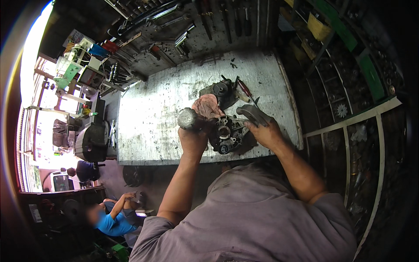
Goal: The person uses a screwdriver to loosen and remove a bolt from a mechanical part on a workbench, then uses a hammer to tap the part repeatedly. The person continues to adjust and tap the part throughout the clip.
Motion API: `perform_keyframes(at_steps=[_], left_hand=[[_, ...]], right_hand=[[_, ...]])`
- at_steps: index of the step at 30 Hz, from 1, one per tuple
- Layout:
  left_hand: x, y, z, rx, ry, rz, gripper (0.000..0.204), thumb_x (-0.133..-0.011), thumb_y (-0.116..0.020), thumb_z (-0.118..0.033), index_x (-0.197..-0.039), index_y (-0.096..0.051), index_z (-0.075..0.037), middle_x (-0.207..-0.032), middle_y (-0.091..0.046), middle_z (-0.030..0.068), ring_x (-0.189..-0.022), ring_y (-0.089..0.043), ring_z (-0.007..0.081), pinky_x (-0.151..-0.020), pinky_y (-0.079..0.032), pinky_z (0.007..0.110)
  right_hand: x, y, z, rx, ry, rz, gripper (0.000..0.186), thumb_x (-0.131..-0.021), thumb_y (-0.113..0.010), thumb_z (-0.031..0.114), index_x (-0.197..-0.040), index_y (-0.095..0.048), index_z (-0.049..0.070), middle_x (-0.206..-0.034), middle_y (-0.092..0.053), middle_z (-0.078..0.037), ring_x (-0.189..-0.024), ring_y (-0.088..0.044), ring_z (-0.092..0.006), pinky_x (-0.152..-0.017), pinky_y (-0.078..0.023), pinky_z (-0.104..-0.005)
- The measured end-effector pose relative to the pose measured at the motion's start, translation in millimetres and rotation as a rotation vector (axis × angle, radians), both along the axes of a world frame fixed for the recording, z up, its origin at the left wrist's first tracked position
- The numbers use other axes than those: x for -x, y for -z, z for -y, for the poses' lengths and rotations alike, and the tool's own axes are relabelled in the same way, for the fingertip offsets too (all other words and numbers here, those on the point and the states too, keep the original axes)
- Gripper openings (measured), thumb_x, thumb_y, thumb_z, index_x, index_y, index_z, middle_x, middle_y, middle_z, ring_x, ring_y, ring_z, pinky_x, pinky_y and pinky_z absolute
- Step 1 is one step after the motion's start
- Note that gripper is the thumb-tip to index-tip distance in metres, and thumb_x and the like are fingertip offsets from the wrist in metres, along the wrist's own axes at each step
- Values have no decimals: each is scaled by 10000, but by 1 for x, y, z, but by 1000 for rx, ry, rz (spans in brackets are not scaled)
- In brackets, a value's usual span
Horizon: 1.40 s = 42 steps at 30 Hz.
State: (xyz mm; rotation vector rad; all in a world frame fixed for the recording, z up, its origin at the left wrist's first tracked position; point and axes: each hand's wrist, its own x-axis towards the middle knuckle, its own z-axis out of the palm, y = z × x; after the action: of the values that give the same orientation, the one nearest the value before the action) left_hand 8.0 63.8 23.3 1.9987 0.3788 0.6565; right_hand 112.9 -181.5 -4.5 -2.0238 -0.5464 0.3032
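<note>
At the bench's front, a dark round metal housing point(224, 133) with holes and a central bore sits between my hands. My left hand point(192, 140) is closed on a lumpy silver-grey round part point(188, 118) at the housing's left. My right hand point(265, 132) grips a dark curved piece point(250, 112) at the housing's right; its exact kind is unclear. Behind the housing lie a crumpled pink cloth point(205, 104) and a second dark casting point(221, 91). A red-handled tool point(245, 88) lies to their right.
Wrenches point(170, 17) hang on the wall behind the pale bench point(144, 113). Shelves of metal parts point(340, 78) stand close at the right. A dark machine point(89, 139) stands at the left. A person in blue point(112, 223) sits at the lower left.
</note>
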Motion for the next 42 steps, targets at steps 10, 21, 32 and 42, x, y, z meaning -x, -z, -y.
perform_keyframes(at_steps=[10,21,32,42], left_hand=[[-9,-14,-6,-163,23,47,244,-930,-894,-108,-1026,-695,-2,-987,-763,103,-821,-723,200,-773,-585,367],[-36,-40,-10,351,248,52,329,-946,-783,-10,-1227,-615,-39,-1027,-723,48,-920,-687,112,-823,-572,291],[-68,-55,-3,219,199,-47,239,-918,-878,-98,-980,-657,-30,-848,-715,16,-781,-666,113,-729,-553,318],[-78,-34,24,-136,-47,193,483,-820,-976,-144,-1169,-667,-17,-1042,-734,103,-955,-711,229,-915,-580,359]], right_hand=[[5,16,6,-52,-4,69,458,-1049,-770,217,-1491,-663,165,-1418,-736,-137,-1244,-735,-304,-1054,-584,-418],[13,6,18,66,-84,-62,473,-1051,-753,252,-1506,-652,169,-1295,-755,-169,-1160,-742,-328,-1016,-578,-425],[-7,-33,54,-164,-197,119,398,-1164,-584,366,-1407,-701,74,-1403,-718,-143,-1358,-670,-341,-1129,-528,-444],[-60,-162,30,5,-300,446,290,-1075,-735,192,-1339,-741,72,-1249,-782,-165,-1178,-764,-361,-988,-619,-459]])
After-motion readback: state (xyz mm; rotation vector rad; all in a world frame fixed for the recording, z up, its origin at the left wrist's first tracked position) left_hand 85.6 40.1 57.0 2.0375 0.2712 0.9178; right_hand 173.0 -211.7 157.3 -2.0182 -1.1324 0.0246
